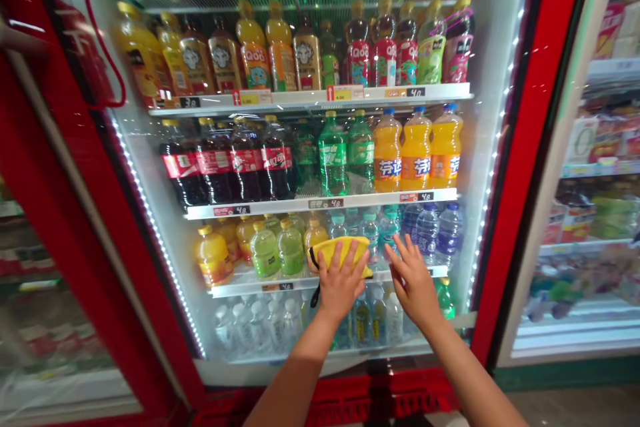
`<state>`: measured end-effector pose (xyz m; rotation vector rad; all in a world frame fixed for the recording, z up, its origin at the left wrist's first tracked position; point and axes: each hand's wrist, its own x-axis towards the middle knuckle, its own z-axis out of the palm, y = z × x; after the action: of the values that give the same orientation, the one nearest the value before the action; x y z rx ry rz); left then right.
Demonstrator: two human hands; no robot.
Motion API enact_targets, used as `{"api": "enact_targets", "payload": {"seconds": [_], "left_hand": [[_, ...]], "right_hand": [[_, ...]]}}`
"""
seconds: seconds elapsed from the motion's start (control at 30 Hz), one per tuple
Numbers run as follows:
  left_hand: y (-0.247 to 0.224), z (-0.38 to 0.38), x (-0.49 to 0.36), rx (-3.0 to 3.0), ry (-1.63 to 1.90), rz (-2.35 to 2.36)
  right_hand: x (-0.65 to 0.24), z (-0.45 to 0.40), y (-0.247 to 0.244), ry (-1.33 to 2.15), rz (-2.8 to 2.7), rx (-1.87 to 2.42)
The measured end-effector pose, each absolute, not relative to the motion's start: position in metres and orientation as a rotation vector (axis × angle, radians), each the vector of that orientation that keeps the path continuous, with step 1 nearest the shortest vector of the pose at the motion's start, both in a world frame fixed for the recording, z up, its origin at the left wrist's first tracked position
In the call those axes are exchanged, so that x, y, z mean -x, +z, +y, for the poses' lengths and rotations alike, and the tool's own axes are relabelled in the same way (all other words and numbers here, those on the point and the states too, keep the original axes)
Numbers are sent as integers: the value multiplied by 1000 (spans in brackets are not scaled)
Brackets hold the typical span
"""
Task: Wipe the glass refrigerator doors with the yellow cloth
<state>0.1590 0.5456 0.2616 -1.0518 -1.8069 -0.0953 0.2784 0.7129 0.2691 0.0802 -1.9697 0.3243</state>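
Observation:
My left hand (340, 280) lies over a yellow cloth (350, 250) with dark edging and a black loop, pressing it with spread fingers against what looks like the fridge's glass door. To its right, my right hand (413, 283) is raised with its fingers apart and holds nothing. Whether its fingertips touch the glass I cannot tell. Behind the hands, the drinks fridge shows green juice bottles (290, 247) and purple-blue bottles (427, 230) on the lower shelf. Part of the cloth is hidden under my left palm.
Above are shelves of cola bottles (277, 163), orange soda bottles (387, 150) and juice bottles (253, 47). Clear bottles (257, 320) stand at the bottom. A red frame (537, 147) surrounds the door. Another stocked cooler shelf (600, 170) is at the right.

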Motion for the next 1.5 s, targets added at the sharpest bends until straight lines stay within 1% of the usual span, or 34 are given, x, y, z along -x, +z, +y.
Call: {"api": "enact_targets", "payload": {"seconds": [0.07,0.13,0.27,0.37,0.43,0.5,0.6,0.7,0.8,0.9,0.97,1.07,1.13,1.2,1.27,1.37,1.43,1.5], "left_hand": [[256,540,-153,1246,-21,-1682],[263,536,-145,1393,57,-1613],[290,520,-133,1170,-47,-1802],[285,510,-133,949,-152,-1904],[273,510,-134,987,-137,-1867],[267,514,-133,1151,-74,-1785],[281,514,-124,1289,-17,-1709],[297,498,-114,1094,-119,-1664],[284,475,-112,878,-239,-1655],[257,463,-116,1002,-138,-1652],[253,461,-116,1151,-11,-1621],[273,457,-109,1223,45,-1587],[286,450,-103,1105,-55,-1640],[286,442,-100,945,-177,-1711],[274,436,-100,898,-215,-1734],[261,429,-99,1086,-93,-1692],[270,424,-93,1189,-19,-1678],[288,415,-85,1146,-45,-1706]], "right_hand": [[-276,707,270,295,-1999,-129],[-275,704,274,275,-2008,-158],[-272,707,283,229,-2014,-144],[-268,708,286,199,-2025,-140],[-263,703,286,174,-2040,-157],[-258,697,287,138,-2060,-183],[-252,688,289,84,-2068,-204],[-249,685,289,44,-2069,-194],[-248,680,287,39,-2089,-180],[-246,668,286,93,-2075,-145],[-245,658,288,118,-2071,-140],[-244,646,294,108,-2088,-183],[-243,641,296,78,-2095,-212],[-241,637,296,38,-2101,-230],[-239,633,294,-9,-2110,-242],[-232,623,292,-83,-2124,-273],[-227,616,292,-114,-2129,-293],[-223,610,293,-126,-2131,-297]]}}
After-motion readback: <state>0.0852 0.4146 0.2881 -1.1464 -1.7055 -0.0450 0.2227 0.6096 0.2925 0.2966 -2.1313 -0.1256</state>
